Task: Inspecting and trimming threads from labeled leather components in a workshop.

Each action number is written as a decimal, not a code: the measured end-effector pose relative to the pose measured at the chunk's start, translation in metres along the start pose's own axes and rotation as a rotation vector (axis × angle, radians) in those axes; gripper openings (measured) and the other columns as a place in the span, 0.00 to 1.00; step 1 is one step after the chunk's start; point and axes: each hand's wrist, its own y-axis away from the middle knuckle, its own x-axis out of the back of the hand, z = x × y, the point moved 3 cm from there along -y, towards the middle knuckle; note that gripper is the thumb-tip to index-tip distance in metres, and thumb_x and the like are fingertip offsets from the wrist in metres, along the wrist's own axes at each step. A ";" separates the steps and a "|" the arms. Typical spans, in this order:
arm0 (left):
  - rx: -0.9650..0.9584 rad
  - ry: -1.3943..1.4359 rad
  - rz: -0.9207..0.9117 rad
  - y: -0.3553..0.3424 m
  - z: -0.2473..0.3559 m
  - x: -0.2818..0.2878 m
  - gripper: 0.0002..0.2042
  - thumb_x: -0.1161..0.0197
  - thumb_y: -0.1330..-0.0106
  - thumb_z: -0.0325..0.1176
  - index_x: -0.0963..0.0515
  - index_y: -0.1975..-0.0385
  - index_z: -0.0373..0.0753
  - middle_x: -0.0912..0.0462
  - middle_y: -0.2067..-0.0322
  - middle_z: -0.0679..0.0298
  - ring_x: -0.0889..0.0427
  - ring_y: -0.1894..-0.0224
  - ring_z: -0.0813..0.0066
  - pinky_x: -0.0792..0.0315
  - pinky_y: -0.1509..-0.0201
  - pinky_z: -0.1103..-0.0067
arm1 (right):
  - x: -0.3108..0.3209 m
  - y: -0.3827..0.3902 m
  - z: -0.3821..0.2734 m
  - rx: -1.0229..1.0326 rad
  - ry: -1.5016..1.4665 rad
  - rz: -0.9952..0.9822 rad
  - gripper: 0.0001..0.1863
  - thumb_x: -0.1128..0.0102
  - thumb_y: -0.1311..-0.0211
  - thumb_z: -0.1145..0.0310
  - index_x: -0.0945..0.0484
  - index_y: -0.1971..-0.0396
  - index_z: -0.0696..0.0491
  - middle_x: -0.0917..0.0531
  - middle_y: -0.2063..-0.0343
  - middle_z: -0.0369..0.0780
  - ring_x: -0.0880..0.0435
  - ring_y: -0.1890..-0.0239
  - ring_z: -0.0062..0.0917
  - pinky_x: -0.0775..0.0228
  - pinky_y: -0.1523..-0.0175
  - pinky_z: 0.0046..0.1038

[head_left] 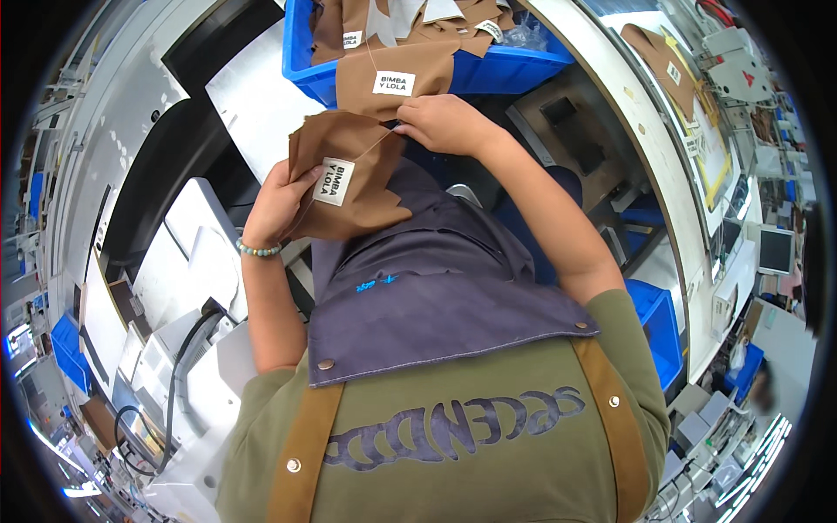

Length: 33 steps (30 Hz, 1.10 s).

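Observation:
My left hand [277, 205] is closed on the left edge of a brown leather-like piece [370, 187] with jagged edges, thumb on top beside its white label [333, 181]. The piece hangs over my lap; whether it is one layer or several I cannot tell. My right hand [443, 124] pinches a thin thread [377, 142] that slants down across the piece toward the label. Just beyond my right fingertips, a second brown piece [359, 85] with a white label [394, 84] drapes over the front of a blue bin [514, 77].
More brown pieces [478, 16] and clear plastic [526, 35] fill the bin. White machine housing [196, 244] and a black cable [177, 370] stand at my left. On the right bench lies another brown labelled piece [663, 65]; a blue bin [658, 331] sits near my right elbow.

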 end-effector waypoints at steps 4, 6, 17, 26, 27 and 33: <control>0.031 -0.120 -0.034 -0.008 -0.005 -0.009 0.11 0.43 0.28 0.27 0.23 0.52 0.28 0.17 0.59 0.64 0.20 0.58 0.80 0.25 0.50 0.79 | 0.007 0.004 0.008 -0.066 0.129 0.214 0.13 0.46 0.31 0.61 0.22 0.69 0.55 0.17 0.71 0.44 0.16 0.64 0.41 0.23 0.58 0.40; 0.088 -0.074 -0.012 -0.012 -0.014 -0.008 0.11 0.40 0.30 0.27 0.22 0.51 0.31 0.16 0.58 0.66 0.19 0.57 0.81 0.26 0.51 0.81 | 0.019 0.010 0.018 -0.238 0.220 0.383 0.12 0.46 0.31 0.62 0.22 0.70 0.55 0.16 0.73 0.44 0.15 0.65 0.41 0.23 0.58 0.40; -0.135 0.796 0.169 -0.043 -0.056 -0.097 0.25 0.54 0.22 0.50 0.35 0.36 0.36 0.27 0.39 0.59 0.27 0.38 0.66 0.32 0.34 0.70 | 0.011 0.047 -0.095 -0.274 -0.672 0.405 0.14 0.50 0.29 0.67 0.23 0.69 0.62 0.18 0.70 0.51 0.18 0.66 0.47 0.27 0.59 0.40; 0.006 0.632 -0.034 -0.040 -0.058 -0.102 0.24 0.39 0.28 0.45 0.31 0.39 0.38 0.20 0.49 0.61 0.18 0.50 0.71 0.22 0.48 0.74 | -0.010 0.043 -0.086 -0.306 -1.102 -0.074 0.13 0.47 0.27 0.63 0.20 0.65 0.57 0.21 0.77 0.36 0.23 0.76 0.19 0.34 0.69 0.24; 0.005 0.598 0.001 -0.044 -0.063 -0.097 0.22 0.39 0.28 0.42 0.30 0.41 0.36 0.20 0.50 0.61 0.19 0.50 0.71 0.22 0.48 0.75 | 0.000 0.044 -0.083 -0.249 -1.171 -0.165 0.15 0.52 0.25 0.61 0.19 0.63 0.55 0.25 0.78 0.29 0.28 0.76 0.11 0.37 0.69 0.18; -0.055 0.072 -0.067 -0.034 -0.037 -0.075 0.16 0.40 0.28 0.32 0.27 0.44 0.32 0.19 0.51 0.64 0.21 0.50 0.78 0.28 0.45 0.79 | 0.050 0.014 -0.029 -0.324 -0.889 0.302 0.19 0.53 0.25 0.59 0.17 0.57 0.56 0.15 0.71 0.38 0.20 0.76 0.22 0.28 0.67 0.26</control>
